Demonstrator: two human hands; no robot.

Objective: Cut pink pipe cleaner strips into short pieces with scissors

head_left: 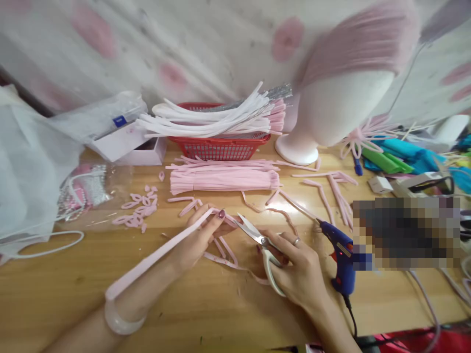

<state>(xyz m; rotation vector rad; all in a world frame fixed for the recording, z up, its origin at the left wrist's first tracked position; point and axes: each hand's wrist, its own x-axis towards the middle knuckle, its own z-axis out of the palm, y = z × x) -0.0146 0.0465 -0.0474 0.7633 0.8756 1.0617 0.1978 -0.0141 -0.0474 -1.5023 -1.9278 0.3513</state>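
Between the thumb and fingers of my left hand (200, 233) is a pink pipe cleaner (158, 255), one end trailing back over the wrist to a pale bangle (123, 316). My right hand (298, 267) grips white-handled scissors (253, 233), their blades parted and pointing left at the pipe cleaner's short end. Whether the blades touch it, I cannot tell. Under and between the hands lie bent pink pipe cleaner pieces (230, 255) and a measuring tape (274, 210). Beyond them rests a thick bundle of pink pipe cleaners (224, 180).
A red basket (221, 149) holds white and pink pipe cleaners. Right of it stands a white mannequin head (342, 108). A blue glue gun (342, 260) with a cord sits close to my right hand. Small pink loops (140, 211) and a bag of beads (84, 191) lie left.
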